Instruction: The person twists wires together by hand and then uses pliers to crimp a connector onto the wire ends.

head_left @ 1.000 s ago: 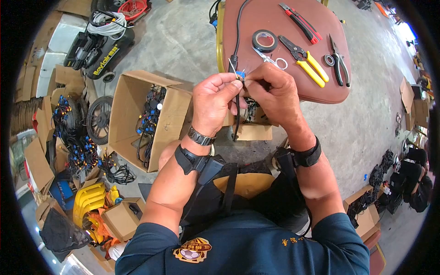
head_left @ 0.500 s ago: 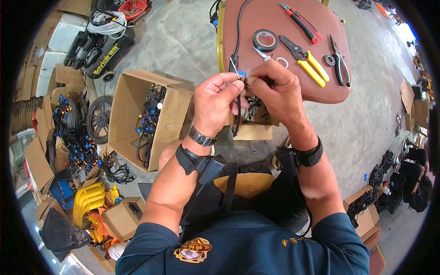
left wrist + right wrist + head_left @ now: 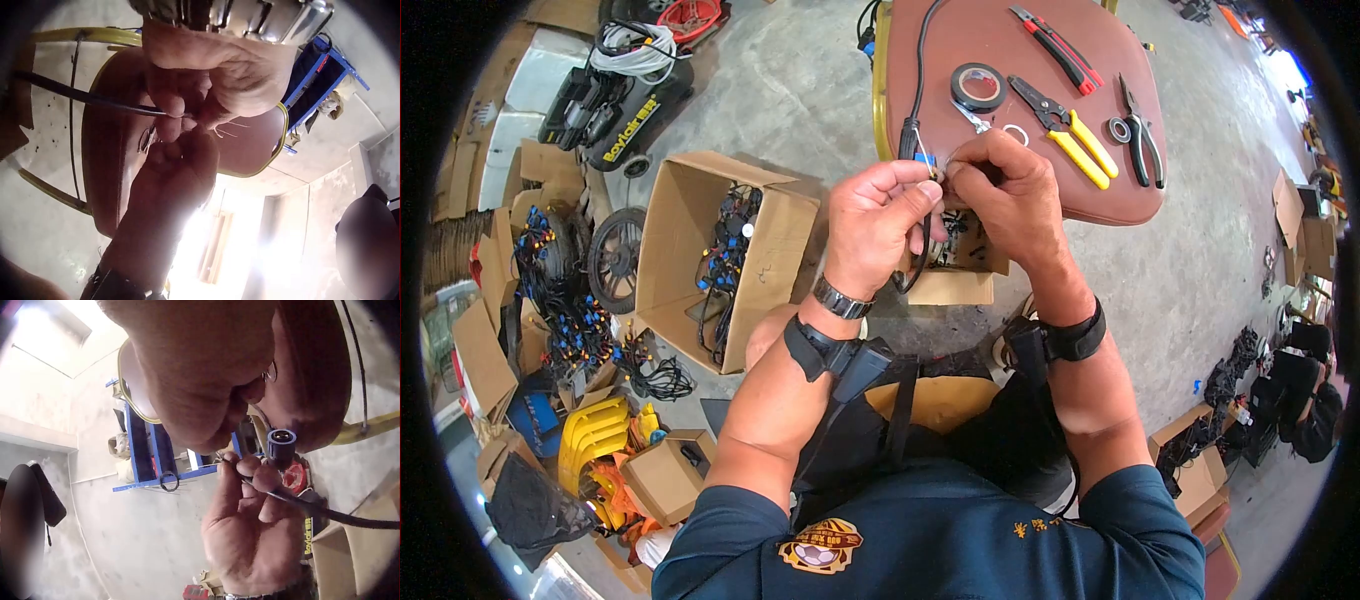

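My left hand [image 3: 862, 228] pinches a thin black cable [image 3: 340, 517] between thumb and fingers. Fine bare strands [image 3: 226, 130] stick out past the left fingertips in the left wrist view. Close beside it, my right hand [image 3: 1015, 195] has thumb and forefinger pinched together at the wire ends, largely hiding them. A blue round connector [image 3: 282, 449] with pins inside shows just beyond the left fingers. A pale wire [image 3: 920, 152] rises above the left thumb in the head view.
On the brown padded seat [image 3: 1090, 200] lie black tape [image 3: 978, 108], partly covered scissors [image 3: 972, 118], yellow-handled wire strippers [image 3: 1090, 150], red-handled cutters [image 3: 1055, 50] and black-handled pliers [image 3: 1141, 150]. An open carton [image 3: 785, 250] with cable harnesses stands to the left; a smaller box [image 3: 950, 290] sits below the hands.
Both hands have shifted slightly right. The cable's lower end has swung up and left below the left hand. The right hand has drawn a little away from the left and covers more of the scissors.
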{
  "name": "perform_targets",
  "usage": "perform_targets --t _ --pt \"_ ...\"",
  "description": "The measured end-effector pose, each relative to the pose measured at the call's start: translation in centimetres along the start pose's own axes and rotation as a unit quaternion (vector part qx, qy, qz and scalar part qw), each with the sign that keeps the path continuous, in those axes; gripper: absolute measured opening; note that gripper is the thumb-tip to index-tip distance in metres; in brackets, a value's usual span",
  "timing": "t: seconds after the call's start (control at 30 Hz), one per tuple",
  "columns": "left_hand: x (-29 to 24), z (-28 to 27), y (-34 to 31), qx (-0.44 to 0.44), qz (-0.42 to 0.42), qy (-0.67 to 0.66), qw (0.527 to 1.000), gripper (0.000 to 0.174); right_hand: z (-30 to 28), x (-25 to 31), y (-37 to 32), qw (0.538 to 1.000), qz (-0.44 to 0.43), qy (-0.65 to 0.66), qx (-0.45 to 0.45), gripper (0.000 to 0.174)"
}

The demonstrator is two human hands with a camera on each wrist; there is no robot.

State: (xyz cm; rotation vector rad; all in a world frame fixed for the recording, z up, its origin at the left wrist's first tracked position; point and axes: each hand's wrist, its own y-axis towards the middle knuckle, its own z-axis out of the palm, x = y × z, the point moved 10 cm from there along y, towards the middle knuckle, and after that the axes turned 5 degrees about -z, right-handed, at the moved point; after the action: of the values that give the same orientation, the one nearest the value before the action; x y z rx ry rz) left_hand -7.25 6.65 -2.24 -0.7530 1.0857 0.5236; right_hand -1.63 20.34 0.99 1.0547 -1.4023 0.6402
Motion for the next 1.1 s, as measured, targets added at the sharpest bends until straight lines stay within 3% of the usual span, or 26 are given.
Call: perform_targets --t 0.17,0.47,0.97,1.1 --pt "-0.2 -0.3 -0.1 -0.010 0.019 0.000 1.000 0.018 0.2 -0.6 -0.1 1.000 0.019 0.000 0.002 0.007" --pt "-0.2 -0.6 0.2 -0.032 0.004 -0.030 0.999 0.018 1.1 2.2 -0.2 0.993 -0.088 -0.051 0.053 0.004" --pt "-0.2 -0.1 0.0 -0.006 0.020 0.008 1.000 0.018 0.2 -0.5 -0.2 0.999 0.036 -0.006 0.019 0.007" --pt "-0.1 -0.5 0.2 -0.026 0.004 -0.023 0.999 0.018 0.3 0.2 -0.2 1.000 -0.007 0.007 0.017 0.005"
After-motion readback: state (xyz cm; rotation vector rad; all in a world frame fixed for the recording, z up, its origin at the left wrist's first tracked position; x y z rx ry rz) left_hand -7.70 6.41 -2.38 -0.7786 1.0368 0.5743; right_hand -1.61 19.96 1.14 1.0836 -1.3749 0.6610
